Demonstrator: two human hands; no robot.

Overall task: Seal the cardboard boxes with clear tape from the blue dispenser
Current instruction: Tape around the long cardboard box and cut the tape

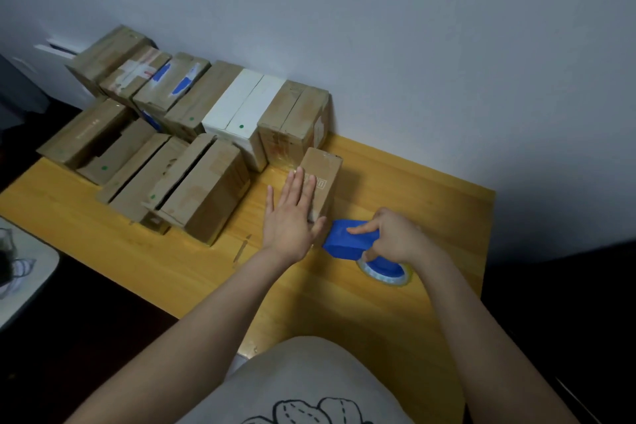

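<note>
left hand (pixel 292 217): fingers straight, slightly spread, pressing flat on small cardboard box (pixel 323 179) at table (pixel 430 203) centre | right hand (pixel 395 237): curled round blue dispenser (pixel 347 239), touching box's near end | tape roll (pixel 385 274) below hand | more boxes (pixel 179 148) far left

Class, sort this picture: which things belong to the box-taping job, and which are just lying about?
Job: small cardboard box, pressed by the left hand; blue dispenser, gripped by the right hand; clear tape roll; rows of boxes behind.
Lying about: grey side table; dark object on it.
</note>
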